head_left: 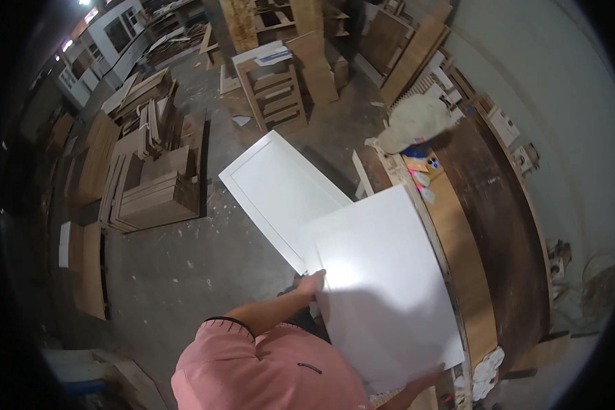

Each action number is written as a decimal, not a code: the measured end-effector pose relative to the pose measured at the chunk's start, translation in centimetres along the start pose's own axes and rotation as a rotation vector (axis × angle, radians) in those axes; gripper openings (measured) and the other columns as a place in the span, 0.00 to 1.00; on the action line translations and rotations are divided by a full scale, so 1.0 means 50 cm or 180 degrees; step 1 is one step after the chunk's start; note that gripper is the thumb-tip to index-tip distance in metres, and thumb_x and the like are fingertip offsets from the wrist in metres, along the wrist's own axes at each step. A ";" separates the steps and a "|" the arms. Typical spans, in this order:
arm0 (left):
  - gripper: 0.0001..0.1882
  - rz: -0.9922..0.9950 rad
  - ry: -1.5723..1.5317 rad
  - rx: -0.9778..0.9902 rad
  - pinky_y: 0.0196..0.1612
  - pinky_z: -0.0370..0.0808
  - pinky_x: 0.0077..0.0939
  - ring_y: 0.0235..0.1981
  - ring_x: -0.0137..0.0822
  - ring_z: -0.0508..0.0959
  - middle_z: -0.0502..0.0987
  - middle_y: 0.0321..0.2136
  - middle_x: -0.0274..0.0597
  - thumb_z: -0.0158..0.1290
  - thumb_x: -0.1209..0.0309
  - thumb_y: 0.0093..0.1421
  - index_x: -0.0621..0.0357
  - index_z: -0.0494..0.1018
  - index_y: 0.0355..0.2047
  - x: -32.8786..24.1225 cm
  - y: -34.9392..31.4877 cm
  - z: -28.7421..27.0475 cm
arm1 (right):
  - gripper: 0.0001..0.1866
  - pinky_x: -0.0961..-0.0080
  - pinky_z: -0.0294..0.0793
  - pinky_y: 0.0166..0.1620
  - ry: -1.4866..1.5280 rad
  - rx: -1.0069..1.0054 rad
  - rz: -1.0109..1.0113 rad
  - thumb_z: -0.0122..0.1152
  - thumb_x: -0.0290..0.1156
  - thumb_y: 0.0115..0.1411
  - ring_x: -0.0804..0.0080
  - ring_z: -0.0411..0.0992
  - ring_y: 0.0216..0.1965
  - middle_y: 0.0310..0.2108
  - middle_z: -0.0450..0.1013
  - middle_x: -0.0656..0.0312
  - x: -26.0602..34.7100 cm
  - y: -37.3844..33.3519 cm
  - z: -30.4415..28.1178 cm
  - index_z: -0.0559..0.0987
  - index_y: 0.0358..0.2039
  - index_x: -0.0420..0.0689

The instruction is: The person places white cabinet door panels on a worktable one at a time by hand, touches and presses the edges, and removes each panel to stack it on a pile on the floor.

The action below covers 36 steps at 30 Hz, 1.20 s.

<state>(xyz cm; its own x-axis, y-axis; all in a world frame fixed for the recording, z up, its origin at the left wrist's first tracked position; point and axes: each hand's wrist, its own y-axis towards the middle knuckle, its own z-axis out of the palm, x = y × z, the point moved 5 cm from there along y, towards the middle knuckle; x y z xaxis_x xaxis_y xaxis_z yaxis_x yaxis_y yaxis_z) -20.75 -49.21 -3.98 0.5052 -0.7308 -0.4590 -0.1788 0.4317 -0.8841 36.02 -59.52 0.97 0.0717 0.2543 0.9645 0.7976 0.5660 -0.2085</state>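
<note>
Head view: can see, from the centre to the lower right of the frame, a large white panel [383, 266], lit brightly near its left side and shaded lower down. Can see the left hand [311, 284] at the left edge of this panel, closed on the edge, with thumb against the face. Can find the right hand [425, 380] near the lower right corner of the panel, at the bottom edge, blurred and partly covered; cannot tell how far closed. Must note also a second white panel [280, 184], with a framed border, slanting from the upper centre and partly covered by the first one. Can see at lower centre a pink shirt [280, 372]. Can see along the right side a workbench with a dark brown top [488, 184] and a lighter wooden strip [463, 236], just beside the large panel; cannot tell about contact between them. Can find a pale cloth-like bundle [417, 123] at the upper right, and a white rag [486, 374] at the lower right. Can see on the left, upon the grey floor [171, 280], stacked brown boards [158, 205].
</note>
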 end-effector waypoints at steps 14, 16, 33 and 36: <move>0.16 0.0794 -0.0287 -0.1950 0.29 0.74 0.36 0.28 0.31 0.74 0.78 0.26 0.42 0.62 0.68 0.53 0.74 0.75 0.28 -0.394 0.292 -0.570 | 0.29 0.63 0.76 0.46 -0.1434 0.0837 0.0261 0.53 0.43 0.68 0.52 0.76 0.44 0.50 0.74 0.44 0.107 -0.424 0.950 0.68 0.58 0.30; 0.16 0.0948 -0.0550 -0.1904 0.30 0.74 0.36 0.28 0.32 0.75 0.78 0.26 0.42 0.63 0.67 0.53 0.73 0.75 0.27 -0.407 0.379 -0.679 | 0.28 0.63 0.76 0.46 -0.1262 0.1006 0.0354 0.52 0.42 0.68 0.52 0.75 0.44 0.51 0.74 0.45 0.081 -0.486 1.070 0.68 0.58 0.30; 0.40 0.0330 -0.0047 -0.1385 0.54 0.74 0.39 0.52 0.50 0.77 0.76 0.51 0.58 0.68 0.61 0.49 0.71 0.65 0.56 -0.336 0.447 -0.646 | 0.24 0.67 0.71 0.45 -0.1118 0.2090 0.2151 0.53 0.47 0.65 0.66 0.75 0.45 0.47 0.76 0.65 -0.108 -0.482 1.098 0.70 0.58 0.52; 0.41 -0.0045 0.0167 -0.1478 0.55 0.74 0.39 0.52 0.50 0.76 0.75 0.51 0.58 0.68 0.63 0.50 0.71 0.62 0.58 -0.271 0.409 -0.557 | 0.18 0.71 0.73 0.42 -0.3124 0.3470 0.0761 0.52 0.41 0.66 0.69 0.77 0.44 0.47 0.77 0.63 -0.170 -0.463 1.013 0.74 0.54 0.50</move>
<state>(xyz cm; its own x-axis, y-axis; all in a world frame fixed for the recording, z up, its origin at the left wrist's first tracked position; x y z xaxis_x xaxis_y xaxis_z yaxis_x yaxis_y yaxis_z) -54.77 -45.21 -18.29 0.4692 -0.7658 -0.4398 -0.5372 0.1478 -0.8304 -13.39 -35.04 -10.64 -0.6432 0.5871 0.4915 -0.0370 0.6173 -0.7858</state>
